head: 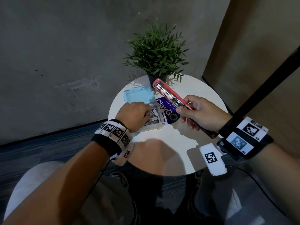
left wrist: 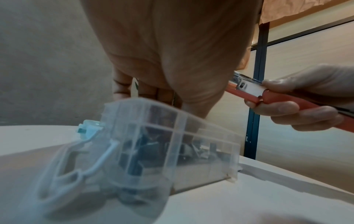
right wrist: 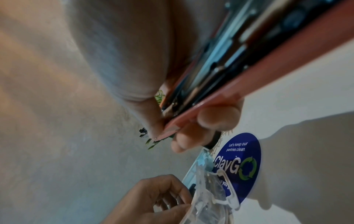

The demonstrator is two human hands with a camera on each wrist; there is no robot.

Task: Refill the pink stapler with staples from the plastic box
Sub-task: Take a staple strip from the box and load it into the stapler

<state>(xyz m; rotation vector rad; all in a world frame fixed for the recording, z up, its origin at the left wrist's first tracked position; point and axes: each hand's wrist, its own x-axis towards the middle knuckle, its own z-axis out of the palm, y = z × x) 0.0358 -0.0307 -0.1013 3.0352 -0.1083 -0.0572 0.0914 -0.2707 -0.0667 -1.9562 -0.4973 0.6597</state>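
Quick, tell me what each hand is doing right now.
Left hand: fingers curled down into the plastic box among the staples; whether it grips any cannot be told.
Right hand: holds the opened stapler.

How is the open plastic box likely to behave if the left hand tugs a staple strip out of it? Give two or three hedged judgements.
The plastic box looks thin-walled and clear, so probably light and apt to slide on the smooth white table. Its blue lid lies flung open behind, which may steady it against tipping backward. The left hand reaches inside, fingers curled; lifting could drag the box along.
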